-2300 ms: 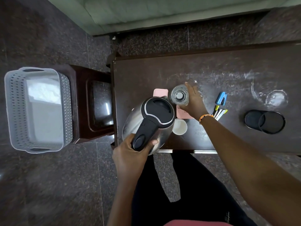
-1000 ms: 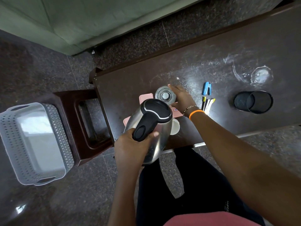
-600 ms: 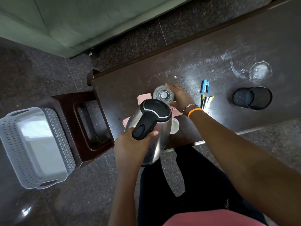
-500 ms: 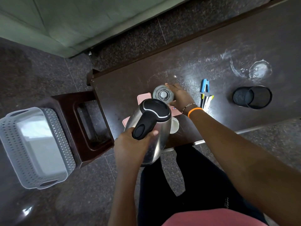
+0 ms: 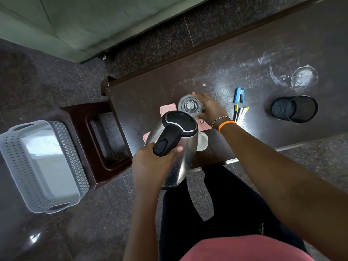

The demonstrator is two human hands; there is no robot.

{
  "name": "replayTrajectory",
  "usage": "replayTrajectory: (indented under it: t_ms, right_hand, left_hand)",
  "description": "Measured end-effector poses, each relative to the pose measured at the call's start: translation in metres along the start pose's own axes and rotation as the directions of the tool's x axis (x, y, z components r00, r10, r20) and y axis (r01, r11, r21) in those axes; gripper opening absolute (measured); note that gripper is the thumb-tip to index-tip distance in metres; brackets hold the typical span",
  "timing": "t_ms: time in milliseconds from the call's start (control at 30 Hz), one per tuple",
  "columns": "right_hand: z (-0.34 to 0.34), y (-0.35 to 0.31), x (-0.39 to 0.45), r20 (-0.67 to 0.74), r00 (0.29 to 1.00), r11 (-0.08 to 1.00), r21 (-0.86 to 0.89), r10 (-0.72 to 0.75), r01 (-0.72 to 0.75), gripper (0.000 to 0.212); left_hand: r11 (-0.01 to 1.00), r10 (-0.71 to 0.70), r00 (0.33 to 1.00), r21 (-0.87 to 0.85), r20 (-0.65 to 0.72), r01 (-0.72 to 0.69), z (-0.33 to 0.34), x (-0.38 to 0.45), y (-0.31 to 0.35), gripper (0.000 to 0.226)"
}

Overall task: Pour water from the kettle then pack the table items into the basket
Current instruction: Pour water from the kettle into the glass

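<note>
My left hand (image 5: pixel 150 162) grips the black handle of a steel kettle (image 5: pixel 175 147), held above the table's near edge and tipped toward a clear glass (image 5: pixel 190 107). My right hand (image 5: pixel 211 109) is wrapped around the right side of that glass, which stands on the dark table (image 5: pixel 150 91). A pink flat item (image 5: pixel 166 110) lies under the glass and kettle, mostly hidden. A white round lid or cup (image 5: pixel 202 143) peeks out right of the kettle. The grey perforated basket (image 5: pixel 39 162) sits on the floor at far left.
A blue stapler (image 5: pixel 239 95) and some markers (image 5: pixel 241 113) lie right of my right hand. A black mesh pen holder (image 5: pixel 294 109) lies on its side further right. A dark wooden stool (image 5: pixel 101 140) stands between table and basket. A water ring (image 5: pixel 303 77) marks the table.
The view has swung since the oldest frame. Over the last second the kettle stays tipped at the glass and both hands keep their grips.
</note>
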State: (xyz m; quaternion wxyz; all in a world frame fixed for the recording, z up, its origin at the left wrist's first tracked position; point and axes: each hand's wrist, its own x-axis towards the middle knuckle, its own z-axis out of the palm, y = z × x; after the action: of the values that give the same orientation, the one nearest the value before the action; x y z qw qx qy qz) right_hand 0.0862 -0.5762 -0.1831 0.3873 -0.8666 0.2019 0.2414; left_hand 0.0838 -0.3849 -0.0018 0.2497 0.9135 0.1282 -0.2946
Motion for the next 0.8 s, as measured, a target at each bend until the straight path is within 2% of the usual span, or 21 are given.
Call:
replayTrajectory:
  t_ms: [800]
  right_hand:
    - [-0.0005,-0.0023,0.0016,0.004,0.999,0.995,-0.088,0.054,-0.054,0.075]
  left_hand:
    - [1.000,-0.017,1.000,0.003,-0.015,0.017,-0.0053,-0.0011,-0.0021,0.042]
